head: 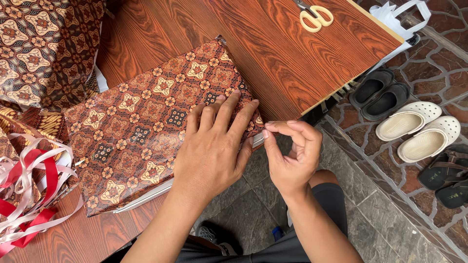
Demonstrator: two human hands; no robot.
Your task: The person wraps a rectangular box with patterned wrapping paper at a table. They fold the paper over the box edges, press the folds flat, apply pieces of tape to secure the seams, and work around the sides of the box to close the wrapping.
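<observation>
Pressing flat on the wrapped box [146, 131], the left hand [214, 146] spreads its fingers over the near right corner of the paper, palm down, pinning rather than closing round anything. Just beside it, the right hand [290, 156] pinches thumb against forefinger at the box's corner edge; something small may sit in that pinch, perhaps a bit of tape or a paper fold, but I cannot tell which

The box lies on the wood-grain tabletop [273, 53], angled, with its near long edge overhanging the front of the tabletop towards the person's lap. A pale strip of the box itself shows along that edge under the paper

By the look of it the box is flat, stiff and fairly light, so it should bear a pressing palm without giving. Its paper is glossy and likely slippery, thin enough to crease or tear at the corners. Holding it best means a flat hand on the broad top face, or fingers along the rigid long edges, not at the loose folded ends

The wrapping is brown batik-style paper with orange, cream and black flower-like medallions in rows. More of that paper lies at the far left [44, 48], red and white ribbon [29, 190] at the near left, and cream-handled scissors [316, 17] at the far edge
</observation>
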